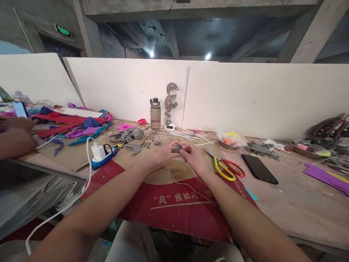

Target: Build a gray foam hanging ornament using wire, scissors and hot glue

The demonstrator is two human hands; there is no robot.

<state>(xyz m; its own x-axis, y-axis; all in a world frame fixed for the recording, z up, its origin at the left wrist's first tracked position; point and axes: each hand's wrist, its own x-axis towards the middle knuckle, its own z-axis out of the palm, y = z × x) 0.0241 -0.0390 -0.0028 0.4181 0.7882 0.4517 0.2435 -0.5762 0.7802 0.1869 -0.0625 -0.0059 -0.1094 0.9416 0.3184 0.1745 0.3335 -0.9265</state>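
A small grey felt piece (pixel 176 149) is pinched between the fingertips of my left hand (pixel 164 152) and my right hand (pixel 192 154), which meet over the cardboard sheet (pixel 163 177). Its exact shape is partly hidden by my fingers. A thin pale cord (pixel 188 184) trails across the cardboard below my hands; whether it joins the felt piece I cannot tell. Left of my hands lie a small grey scrap (pixel 157 143), a grey felt crescent (pixel 133 148) and a ball of grey yarn (pixel 138 133). Scissors (pixel 225 169) with yellow and red handles lie open right of my right hand.
A black phone (pixel 259 169) lies to the right, with a bowl (pixel 230 145) behind it. A water bottle (pixel 155 114) stands beside a hanging grey felt ornament (pixel 171 103). A power strip (pixel 104 158) with a white cable is at left, near another person's arm (pixel 13 136) and coloured cloth (pixel 84 127).
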